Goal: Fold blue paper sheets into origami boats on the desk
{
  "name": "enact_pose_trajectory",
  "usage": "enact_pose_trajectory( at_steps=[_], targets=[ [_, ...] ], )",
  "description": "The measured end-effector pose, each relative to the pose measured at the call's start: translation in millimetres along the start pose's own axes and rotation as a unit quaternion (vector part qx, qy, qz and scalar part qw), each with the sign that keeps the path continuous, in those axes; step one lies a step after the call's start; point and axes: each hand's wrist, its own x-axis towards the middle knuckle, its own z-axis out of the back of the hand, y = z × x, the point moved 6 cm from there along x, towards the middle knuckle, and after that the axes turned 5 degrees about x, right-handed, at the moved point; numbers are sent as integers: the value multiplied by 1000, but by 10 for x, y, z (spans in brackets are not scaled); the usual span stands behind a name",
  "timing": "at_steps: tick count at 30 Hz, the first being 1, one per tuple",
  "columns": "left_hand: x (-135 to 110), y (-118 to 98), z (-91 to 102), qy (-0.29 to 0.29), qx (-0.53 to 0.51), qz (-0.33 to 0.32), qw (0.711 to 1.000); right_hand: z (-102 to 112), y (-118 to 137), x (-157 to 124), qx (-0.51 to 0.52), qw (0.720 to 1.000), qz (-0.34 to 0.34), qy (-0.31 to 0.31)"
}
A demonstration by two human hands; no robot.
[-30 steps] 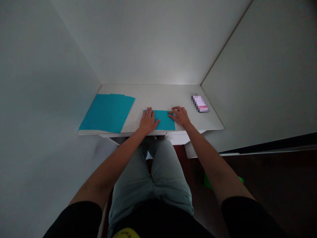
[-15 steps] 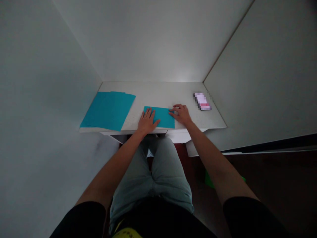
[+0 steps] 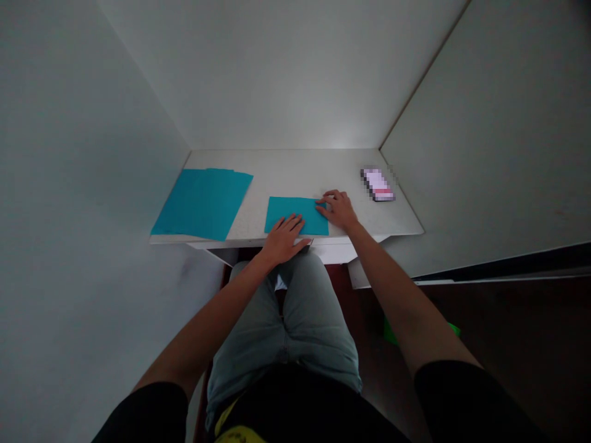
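Note:
A small blue rectangle of paper (image 3: 295,209) lies near the front edge of the white desk, most likely a folded sheet. My left hand (image 3: 283,240) rests flat over its near edge, fingers stretched out and pointing away from me. At the paper's right end is my right hand (image 3: 338,209), its fingers bent but apart, with the fingertips touching the far right corner. Nothing shows gripped in either hand. To the left, several larger sheets of the same blue paper (image 3: 203,203) lie in a loosely fanned stack.
A phone (image 3: 377,184), blurred by pixels, lies at the right side of the white desk (image 3: 286,166). Walls close in the desk at the back, left and right. A green object (image 3: 391,332) is on the dark floor below, partly behind my right arm.
My left hand has slid right and toward me, from the paper's left end to its near edge. The right hand stays at the right end. The view has shifted slightly.

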Motion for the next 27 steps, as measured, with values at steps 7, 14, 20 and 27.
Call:
enact_pose_trajectory(
  at_steps=[7, 14, 20, 27],
  targets=[
    [-52, 47, 283, -23, -129, 38, 991, 116, -120, -5, 98, 991, -30, -88],
    [115, 873, 499, -249, -555, 256, 752, 149, -346, -16, 139, 971, -100, -165],
    [39, 1218, 215, -305, -475, 374, 735, 131, -320, -8, 148, 973, -93, -152],
    [-76, 1063, 296, -290, -177, 297, 893, 126, -255, -6, 135, 978, -78, -141]
  ],
)
